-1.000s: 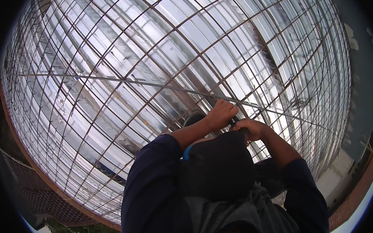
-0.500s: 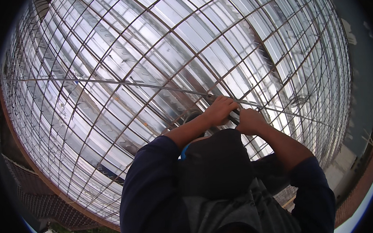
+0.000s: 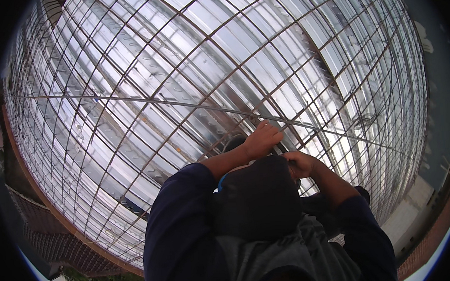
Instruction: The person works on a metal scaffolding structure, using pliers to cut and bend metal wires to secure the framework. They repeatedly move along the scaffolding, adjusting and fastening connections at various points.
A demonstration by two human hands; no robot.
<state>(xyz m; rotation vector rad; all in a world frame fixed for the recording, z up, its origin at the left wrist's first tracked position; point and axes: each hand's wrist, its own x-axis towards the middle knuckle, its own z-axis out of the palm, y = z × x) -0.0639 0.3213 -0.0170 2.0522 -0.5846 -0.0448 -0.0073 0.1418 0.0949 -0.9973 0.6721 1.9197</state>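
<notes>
My left hand (image 3: 263,139) is closed around a dark metal tool with a small rounded head (image 3: 254,119), which looks like pincers. Its head rests by a thin straight steel bar (image 3: 198,107), where the bar passes over the rusty rebar mesh (image 3: 239,67). Lower and to the right, my right hand (image 3: 301,164) has its fingers curled near the tool's handle end. Something dark with a bit of red shows beside those fingers, but what they hold is hidden. A dark rounded shape (image 3: 258,200) just below covers part of both hands' surroundings.
Under the mesh lies shiny ribbed metal decking (image 3: 219,26). A coil of wire (image 3: 362,120) sits on the mesh to the right. A brown edge (image 3: 50,205) bounds the deck at left, with tiled roofs (image 3: 62,245) beyond. A grey wall (image 3: 438,78) stands at right.
My right hand has moved down and slightly left, away from my left hand. My left hand has shifted slightly down, its fingers still around the tool. The bar stays across the mesh.
</notes>
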